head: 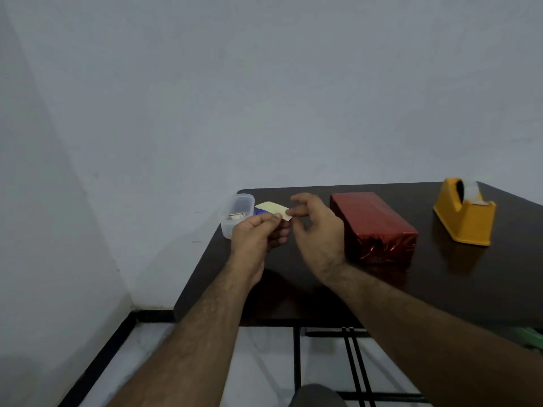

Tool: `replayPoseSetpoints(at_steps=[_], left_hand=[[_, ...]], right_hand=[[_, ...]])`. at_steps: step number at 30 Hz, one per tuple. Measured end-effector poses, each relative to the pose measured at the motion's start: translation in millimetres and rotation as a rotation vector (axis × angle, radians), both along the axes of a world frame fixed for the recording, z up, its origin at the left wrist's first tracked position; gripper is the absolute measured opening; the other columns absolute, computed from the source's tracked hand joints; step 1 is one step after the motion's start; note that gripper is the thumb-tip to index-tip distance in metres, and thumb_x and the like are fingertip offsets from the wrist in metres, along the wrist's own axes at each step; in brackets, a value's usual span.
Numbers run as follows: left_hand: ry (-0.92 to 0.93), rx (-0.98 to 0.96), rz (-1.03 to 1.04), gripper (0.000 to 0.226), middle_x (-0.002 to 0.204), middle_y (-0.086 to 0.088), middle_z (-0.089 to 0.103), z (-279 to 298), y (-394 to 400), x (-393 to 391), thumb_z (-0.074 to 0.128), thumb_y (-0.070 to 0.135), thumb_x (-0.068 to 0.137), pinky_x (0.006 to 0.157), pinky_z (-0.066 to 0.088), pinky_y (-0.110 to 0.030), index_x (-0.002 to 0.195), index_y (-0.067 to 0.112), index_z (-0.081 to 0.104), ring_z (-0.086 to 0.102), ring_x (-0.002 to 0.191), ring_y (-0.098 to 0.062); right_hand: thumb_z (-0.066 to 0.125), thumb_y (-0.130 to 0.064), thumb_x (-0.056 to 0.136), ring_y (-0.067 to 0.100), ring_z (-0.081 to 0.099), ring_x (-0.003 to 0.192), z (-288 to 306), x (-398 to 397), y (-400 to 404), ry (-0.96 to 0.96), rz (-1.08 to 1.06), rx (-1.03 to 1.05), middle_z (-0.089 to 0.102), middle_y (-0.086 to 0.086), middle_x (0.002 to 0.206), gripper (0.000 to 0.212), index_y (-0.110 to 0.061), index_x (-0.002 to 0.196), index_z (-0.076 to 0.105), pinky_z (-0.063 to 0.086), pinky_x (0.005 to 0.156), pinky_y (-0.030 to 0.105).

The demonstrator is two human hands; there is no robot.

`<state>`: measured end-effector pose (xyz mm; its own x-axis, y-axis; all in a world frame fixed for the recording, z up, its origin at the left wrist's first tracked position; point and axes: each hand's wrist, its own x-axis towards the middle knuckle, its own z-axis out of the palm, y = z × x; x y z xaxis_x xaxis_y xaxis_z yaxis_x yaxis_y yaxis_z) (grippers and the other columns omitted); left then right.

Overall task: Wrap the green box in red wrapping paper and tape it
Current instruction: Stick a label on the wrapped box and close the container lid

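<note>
A box fully covered in shiny red wrapping paper [372, 224] lies on the dark table [440, 283]; no green shows. To its left, above the table, my left hand [255, 236] pinches a small pale yellow card or sticker [271, 209] by its near corner. My right hand [318, 227] is at the card's right end, its index finger touching the edge and the other fingers spread. A yellow tape dispenser [464, 214] with a roll of clear tape stands to the right of the box.
A small clear plastic container [236, 214] with a little item inside sits at the table's far left corner, with something blue [260, 212] beside it. The table's left edge lies close to a white wall. Below the front edge are a tiled floor and black frame bars.
</note>
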<state>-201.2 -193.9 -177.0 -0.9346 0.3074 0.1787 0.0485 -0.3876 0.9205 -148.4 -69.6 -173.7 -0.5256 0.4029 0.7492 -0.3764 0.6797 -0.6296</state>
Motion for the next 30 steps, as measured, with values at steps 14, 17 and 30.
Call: replayPoseSetpoints(at_steps=[14, 17, 30], left_hand=[[0.118, -0.151, -0.045, 0.029, 0.118, -0.014, 0.079, -15.0, 2.3, 17.8, 0.065, -0.004, 0.096, 0.103, 0.055, -0.043, 0.121, 0.003, 0.077, 0.072, 0.117, -0.03], [0.169, -0.21, 0.022, 0.033, 0.113, -0.008, 0.081, -14.1, 5.5, 21.6, 0.064, -0.009, 0.095, 0.1, 0.056, -0.036, 0.118, 0.009, 0.08, 0.073, 0.113, -0.024], [0.667, -0.531, 0.547, 0.028, 0.095, 0.017, 0.068, -19.2, 6.0, 16.8, 0.092, 0.017, 0.08, 0.08, 0.049, -0.006, 0.107, 0.018, 0.085, 0.067, 0.089, -0.002]], right_hand=[[0.081, -0.005, 0.08, 0.004, 0.073, 0.092, -19.3, 17.3, 16.1, -0.081, 0.2, -0.096, 0.079, -0.007, 0.098, 0.039, -0.016, 0.117, 0.076, 0.056, 0.086, 0.02], [0.075, 0.003, 0.084, 0.006, 0.073, 0.081, -18.3, 15.6, 20.3, -0.12, 0.213, -0.248, 0.079, 0.0, 0.09, 0.029, -0.011, 0.109, 0.079, 0.059, 0.081, 0.022], [0.068, 0.011, 0.092, 0.026, 0.073, 0.091, -16.6, 11.4, 22.2, -0.208, 0.585, -0.848, 0.079, 0.016, 0.096, 0.018, -0.001, 0.103, 0.075, 0.059, 0.094, 0.044]])
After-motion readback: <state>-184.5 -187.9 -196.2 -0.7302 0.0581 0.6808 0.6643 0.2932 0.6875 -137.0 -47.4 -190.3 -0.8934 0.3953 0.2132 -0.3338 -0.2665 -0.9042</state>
